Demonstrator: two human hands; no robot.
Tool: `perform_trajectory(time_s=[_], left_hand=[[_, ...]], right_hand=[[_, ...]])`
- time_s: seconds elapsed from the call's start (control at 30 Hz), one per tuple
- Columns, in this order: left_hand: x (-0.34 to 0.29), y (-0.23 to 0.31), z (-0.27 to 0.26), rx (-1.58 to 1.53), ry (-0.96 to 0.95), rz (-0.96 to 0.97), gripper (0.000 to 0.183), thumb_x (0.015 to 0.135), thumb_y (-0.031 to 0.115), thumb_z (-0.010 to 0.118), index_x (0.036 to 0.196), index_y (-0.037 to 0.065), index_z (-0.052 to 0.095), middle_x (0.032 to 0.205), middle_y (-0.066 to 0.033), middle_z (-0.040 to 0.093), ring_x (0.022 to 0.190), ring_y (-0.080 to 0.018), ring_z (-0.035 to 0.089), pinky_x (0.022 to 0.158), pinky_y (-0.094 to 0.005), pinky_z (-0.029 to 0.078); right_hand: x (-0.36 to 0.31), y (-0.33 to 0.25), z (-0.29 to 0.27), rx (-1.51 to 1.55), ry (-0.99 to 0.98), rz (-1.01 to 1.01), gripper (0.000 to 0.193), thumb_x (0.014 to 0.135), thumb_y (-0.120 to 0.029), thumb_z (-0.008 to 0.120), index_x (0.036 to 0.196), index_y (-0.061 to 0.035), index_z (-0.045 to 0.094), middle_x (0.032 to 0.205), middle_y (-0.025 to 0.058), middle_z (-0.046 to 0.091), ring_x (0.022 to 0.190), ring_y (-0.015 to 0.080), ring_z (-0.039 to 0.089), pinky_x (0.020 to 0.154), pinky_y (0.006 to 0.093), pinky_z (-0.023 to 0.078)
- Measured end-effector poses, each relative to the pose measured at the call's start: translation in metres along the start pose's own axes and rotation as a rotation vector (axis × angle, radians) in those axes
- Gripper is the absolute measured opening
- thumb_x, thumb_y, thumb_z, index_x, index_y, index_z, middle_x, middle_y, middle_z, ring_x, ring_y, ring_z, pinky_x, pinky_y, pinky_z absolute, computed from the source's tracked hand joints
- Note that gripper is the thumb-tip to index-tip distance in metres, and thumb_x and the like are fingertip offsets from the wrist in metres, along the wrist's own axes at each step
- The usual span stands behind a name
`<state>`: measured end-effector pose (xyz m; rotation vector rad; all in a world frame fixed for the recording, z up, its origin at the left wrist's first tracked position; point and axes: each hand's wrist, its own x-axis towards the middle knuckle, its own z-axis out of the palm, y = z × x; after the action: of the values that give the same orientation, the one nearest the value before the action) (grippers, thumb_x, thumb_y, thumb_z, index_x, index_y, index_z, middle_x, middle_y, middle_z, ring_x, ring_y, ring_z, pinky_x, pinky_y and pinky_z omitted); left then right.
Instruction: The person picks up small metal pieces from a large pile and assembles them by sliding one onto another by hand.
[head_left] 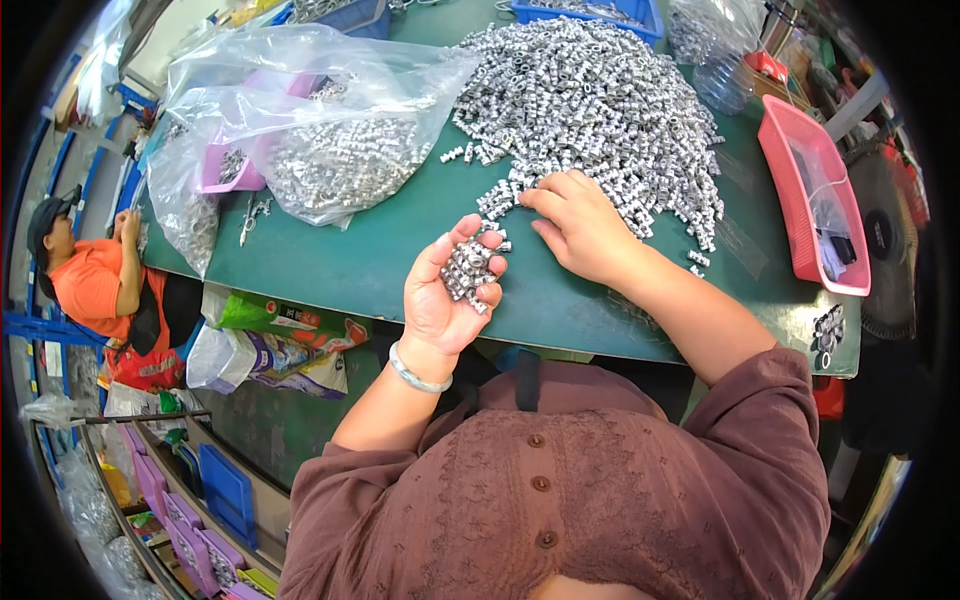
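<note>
My left hand is palm up over the near side of the green table, its fingers curled round a handful of small silvery metal parts. These parts are short, ridged and roughly cylindrical. Just to its right, my right hand reaches palm down to the near edge of a large pile of metal parts. Its fingers are bent, with thumb and forefinger apart, and the fingertips are beside a few loose parts. No part shows between them.
A clear plastic bag of similar parts lies on the left, partly over a purple bin. At the right edge stands a pink basket. Blue trays sit at the back. Another person in orange works at far left.
</note>
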<state>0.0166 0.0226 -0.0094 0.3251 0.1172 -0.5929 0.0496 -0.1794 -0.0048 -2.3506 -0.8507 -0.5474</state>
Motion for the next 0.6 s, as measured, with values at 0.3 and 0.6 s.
perform_trajectory(time_s=[0.3, 0.6], left_hand=[[-0.002, -0.004, -0.006, 0.106, 0.008, 0.009, 0.009, 0.084, 0.012, 0.056, 0.092, 0.011, 0.053, 0.09, -0.0077, 0.052, 0.071, -0.0151, 0.048, 0.048, -0.0197, 0.04], [-0.005, -0.006, -0.004, 0.268, 0.094, 0.07, 0.014, 0.082, 0.002, 0.053, 0.093, 0.01, 0.053, 0.093, -0.0098, 0.054, 0.077, -0.0182, 0.052, 0.051, -0.0222, 0.043]], right_hand=[[0.036, 0.006, 0.003, -0.345, -0.242, -0.047, 0.034, 0.068, -0.022, 0.069, 0.1, -0.0114, 0.061, 0.108, 0.009, 0.049, 0.101, 0.0263, 0.044, 0.084, 0.0387, 0.034], [0.0, -0.001, -0.016, -0.179, -0.34, -0.08, 0.014, 0.069, -0.008, 0.061, 0.083, -0.0082, 0.062, 0.086, 0.006, 0.053, 0.091, 0.0236, 0.047, 0.08, 0.0335, 0.036]])
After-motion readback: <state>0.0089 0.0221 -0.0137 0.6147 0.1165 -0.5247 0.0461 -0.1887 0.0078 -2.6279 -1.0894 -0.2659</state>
